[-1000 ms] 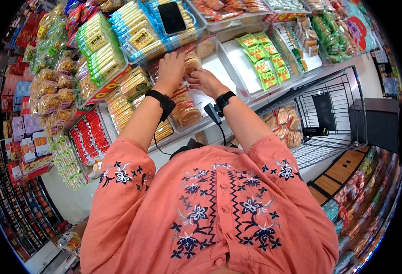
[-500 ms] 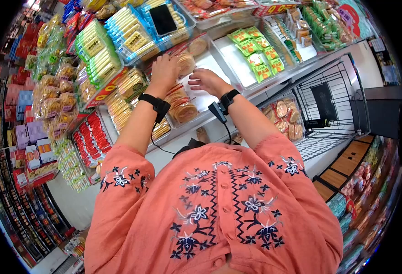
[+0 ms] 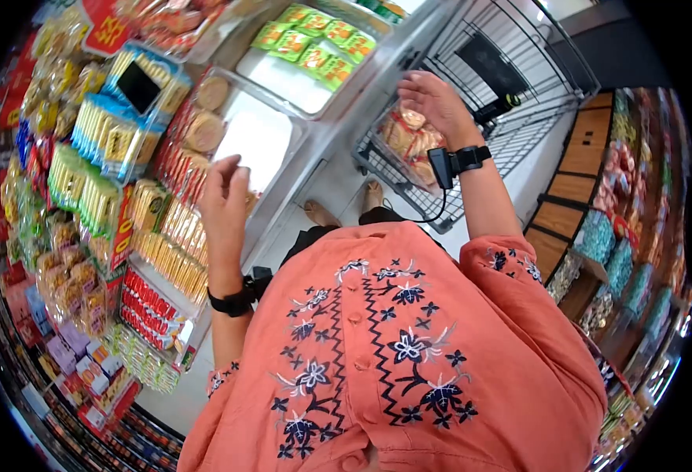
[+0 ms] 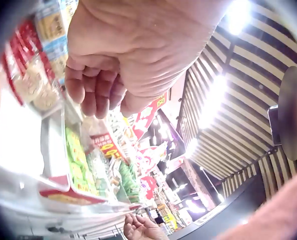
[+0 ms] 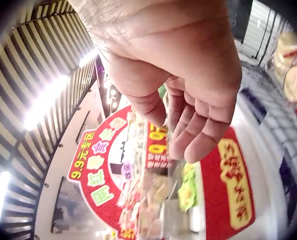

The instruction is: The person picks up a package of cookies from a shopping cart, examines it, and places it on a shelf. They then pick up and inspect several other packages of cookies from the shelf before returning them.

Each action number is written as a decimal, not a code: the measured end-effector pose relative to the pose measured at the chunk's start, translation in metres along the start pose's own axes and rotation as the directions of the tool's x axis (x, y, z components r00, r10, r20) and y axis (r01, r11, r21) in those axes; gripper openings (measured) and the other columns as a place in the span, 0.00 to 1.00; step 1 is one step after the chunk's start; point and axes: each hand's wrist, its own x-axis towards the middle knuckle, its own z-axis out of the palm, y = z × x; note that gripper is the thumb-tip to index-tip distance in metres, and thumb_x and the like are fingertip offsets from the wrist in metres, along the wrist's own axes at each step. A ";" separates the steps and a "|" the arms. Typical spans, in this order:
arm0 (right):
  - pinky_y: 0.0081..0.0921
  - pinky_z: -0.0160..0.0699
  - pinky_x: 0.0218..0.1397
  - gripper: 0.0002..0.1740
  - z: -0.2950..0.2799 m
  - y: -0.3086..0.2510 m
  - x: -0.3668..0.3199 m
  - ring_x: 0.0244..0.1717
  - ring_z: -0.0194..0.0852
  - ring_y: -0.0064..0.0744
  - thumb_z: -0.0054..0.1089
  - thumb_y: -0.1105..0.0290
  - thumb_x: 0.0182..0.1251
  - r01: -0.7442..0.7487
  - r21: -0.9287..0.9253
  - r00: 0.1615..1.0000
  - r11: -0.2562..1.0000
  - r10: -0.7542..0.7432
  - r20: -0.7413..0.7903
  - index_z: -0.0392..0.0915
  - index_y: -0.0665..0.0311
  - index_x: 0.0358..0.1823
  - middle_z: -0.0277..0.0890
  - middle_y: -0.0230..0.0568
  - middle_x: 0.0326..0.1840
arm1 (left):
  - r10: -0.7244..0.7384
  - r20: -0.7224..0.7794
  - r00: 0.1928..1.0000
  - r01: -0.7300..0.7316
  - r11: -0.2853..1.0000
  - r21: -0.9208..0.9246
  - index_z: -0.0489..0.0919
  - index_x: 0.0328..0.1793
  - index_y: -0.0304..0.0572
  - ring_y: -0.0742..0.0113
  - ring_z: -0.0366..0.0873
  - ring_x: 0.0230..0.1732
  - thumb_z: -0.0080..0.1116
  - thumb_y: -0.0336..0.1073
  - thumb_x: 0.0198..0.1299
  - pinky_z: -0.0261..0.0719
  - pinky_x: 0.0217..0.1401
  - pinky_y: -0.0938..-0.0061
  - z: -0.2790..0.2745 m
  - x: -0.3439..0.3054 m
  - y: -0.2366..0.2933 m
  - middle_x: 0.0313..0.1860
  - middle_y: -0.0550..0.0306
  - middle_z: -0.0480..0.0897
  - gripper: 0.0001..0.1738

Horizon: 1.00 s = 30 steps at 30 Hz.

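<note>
My left hand (image 3: pixel 224 204) hovers at the near edge of a clear display bin (image 3: pixel 299 134) with clear packs of round flat biscuits (image 3: pixel 204 130). Its fingers are loosely bent with nothing between them, as the hand (image 4: pixel 133 55) in the left wrist view also shows. Out to the right, my right hand (image 3: pixel 440 106) is raised over the near end of a wire shopping cart (image 3: pixel 519 149). In the right wrist view this hand (image 5: pixel 188 90) is empty, its fingers relaxed. Beneath it in the cart, a clear pack of round biscuits (image 3: pixel 405 141) is partly hidden by the hand.
A dark phone (image 3: pixel 138 86) lies on blue-wrapped biscuit packs (image 3: pixel 114 130). Green snack packets (image 3: pixel 314 47) fill part of the bin beyond. Red packets (image 3: pixel 148 307) sit at the near left. Wooden-fronted shelving (image 3: pixel 570 189) stands along the right.
The head view has swung to the right. My right hand has left the biscuit bin and moved over the cart. My left hand has come away from the round biscuits it was at.
</note>
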 end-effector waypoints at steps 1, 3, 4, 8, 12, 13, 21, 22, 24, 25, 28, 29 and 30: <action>0.32 0.88 0.49 0.13 -0.030 0.002 0.000 0.45 0.83 0.35 0.59 0.67 0.75 -0.009 0.011 0.996 1.000 0.010 -0.083 0.75 0.66 0.54 0.82 0.44 0.46 | -0.070 0.059 0.996 0.073 0.996 -0.056 0.79 0.61 0.33 0.74 0.78 0.47 0.57 0.35 0.73 0.76 0.52 0.78 0.015 -0.006 -0.002 0.48 0.58 0.82 0.16; 0.29 0.89 0.46 0.10 -0.080 0.011 -0.003 0.42 0.83 0.32 0.58 0.69 0.74 -0.043 0.016 0.974 0.999 0.045 -0.222 0.76 0.65 0.51 0.81 0.41 0.41 | -0.121 0.165 0.979 0.140 0.985 -0.104 0.77 0.63 0.34 0.75 0.78 0.46 0.56 0.37 0.74 0.75 0.50 0.80 0.042 -0.011 -0.008 0.48 0.60 0.82 0.18; 0.28 0.89 0.45 0.09 -0.098 0.018 -0.006 0.41 0.83 0.31 0.58 0.69 0.74 -0.057 0.007 0.968 0.998 0.057 -0.244 0.76 0.65 0.50 0.81 0.40 0.40 | -0.141 0.229 0.963 0.175 0.976 -0.133 0.77 0.64 0.35 0.75 0.78 0.46 0.56 0.37 0.74 0.74 0.50 0.80 0.052 -0.011 -0.007 0.48 0.61 0.82 0.18; 0.28 0.87 0.39 0.09 -0.150 0.065 -0.016 0.37 0.82 0.28 0.60 0.67 0.72 -0.150 -0.042 0.948 0.988 0.131 -0.289 0.78 0.64 0.47 0.81 0.38 0.38 | -0.137 0.338 0.931 0.173 0.982 -0.077 0.76 0.65 0.36 0.74 0.79 0.47 0.56 0.37 0.73 0.74 0.49 0.80 0.081 -0.003 -0.009 0.50 0.60 0.82 0.19; 0.27 0.84 0.37 0.09 -0.165 0.111 -0.007 0.37 0.81 0.29 0.60 0.65 0.69 -0.269 -0.137 0.903 0.953 0.200 -0.380 0.76 0.61 0.45 0.78 0.34 0.37 | -0.197 0.311 0.930 0.194 0.980 0.041 0.76 0.65 0.39 0.74 0.79 0.47 0.56 0.40 0.73 0.74 0.49 0.79 0.085 0.004 0.012 0.49 0.61 0.83 0.20; 0.27 0.84 0.37 0.10 -0.165 0.116 -0.005 0.37 0.81 0.29 0.60 0.65 0.69 -0.287 -0.143 0.896 0.947 0.212 -0.391 0.76 0.61 0.45 0.77 0.33 0.37 | -0.215 0.291 0.932 0.206 0.977 0.061 0.76 0.65 0.39 0.74 0.80 0.47 0.56 0.41 0.73 0.73 0.49 0.79 0.085 0.004 0.013 0.49 0.61 0.83 0.20; 0.30 0.84 0.29 0.17 -0.172 0.139 0.025 0.34 0.82 0.31 0.58 0.66 0.70 -0.341 -0.097 0.829 0.935 0.251 -0.501 0.70 0.62 0.56 0.75 0.37 0.41 | -0.301 0.211 0.930 0.285 0.953 0.101 0.76 0.63 0.31 0.73 0.78 0.45 0.58 0.35 0.72 0.77 0.51 0.77 0.087 -0.005 0.020 0.47 0.57 0.82 0.19; 0.30 0.84 0.28 0.17 -0.173 0.141 0.028 0.34 0.82 0.31 0.57 0.66 0.70 -0.330 -0.082 0.822 0.940 0.243 -0.515 0.69 0.62 0.57 0.75 0.38 0.41 | -0.308 0.209 0.928 0.292 0.951 0.105 0.76 0.63 0.31 0.73 0.79 0.45 0.58 0.35 0.72 0.77 0.51 0.77 0.087 -0.007 0.019 0.47 0.57 0.82 0.19; 0.31 0.85 0.28 0.16 -0.177 0.142 0.034 0.33 0.82 0.32 0.57 0.67 0.71 -0.366 -0.012 0.790 0.931 0.304 -0.532 0.69 0.61 0.56 0.76 0.40 0.40 | -0.318 0.204 0.926 0.301 0.947 0.111 0.76 0.64 0.31 0.73 0.79 0.45 0.58 0.36 0.73 0.77 0.50 0.77 0.088 -0.010 0.018 0.47 0.58 0.82 0.19; 0.31 0.86 0.28 0.15 -0.178 0.140 0.038 0.32 0.82 0.32 0.56 0.67 0.71 -0.380 0.023 0.774 0.925 0.332 -0.539 0.70 0.61 0.55 0.76 0.40 0.40 | -0.330 0.201 0.923 0.311 0.943 0.120 0.76 0.64 0.32 0.73 0.79 0.45 0.58 0.37 0.73 0.76 0.49 0.77 0.089 -0.011 0.018 0.46 0.58 0.82 0.19; 0.33 0.88 0.30 0.13 -0.190 0.145 0.046 0.32 0.82 0.33 0.57 0.67 0.71 -0.434 0.044 0.779 0.900 0.399 -0.484 0.71 0.61 0.53 0.77 0.41 0.37 | -0.353 0.198 0.914 0.332 0.934 0.130 0.77 0.64 0.33 0.74 0.79 0.44 0.58 0.38 0.73 0.75 0.46 0.78 0.090 -0.014 0.014 0.45 0.59 0.82 0.19; 0.33 0.87 0.32 0.13 -0.193 0.149 0.047 0.34 0.82 0.33 0.58 0.66 0.71 -0.444 0.068 0.764 0.894 0.417 -0.492 0.71 0.61 0.53 0.77 0.41 0.38 | -0.348 0.201 0.916 0.330 0.936 0.120 0.77 0.64 0.33 0.74 0.79 0.43 0.58 0.38 0.73 0.75 0.46 0.78 0.090 -0.015 0.011 0.45 0.60 0.82 0.19; 0.33 0.87 0.34 0.13 -0.191 0.151 0.049 0.36 0.82 0.34 0.58 0.64 0.71 -0.452 0.091 0.750 0.888 0.433 -0.500 0.71 0.60 0.52 0.77 0.40 0.38 | -0.342 0.203 0.917 0.326 0.939 0.110 0.77 0.64 0.33 0.75 0.79 0.43 0.58 0.39 0.73 0.74 0.45 0.78 0.091 -0.016 0.009 0.44 0.60 0.83 0.20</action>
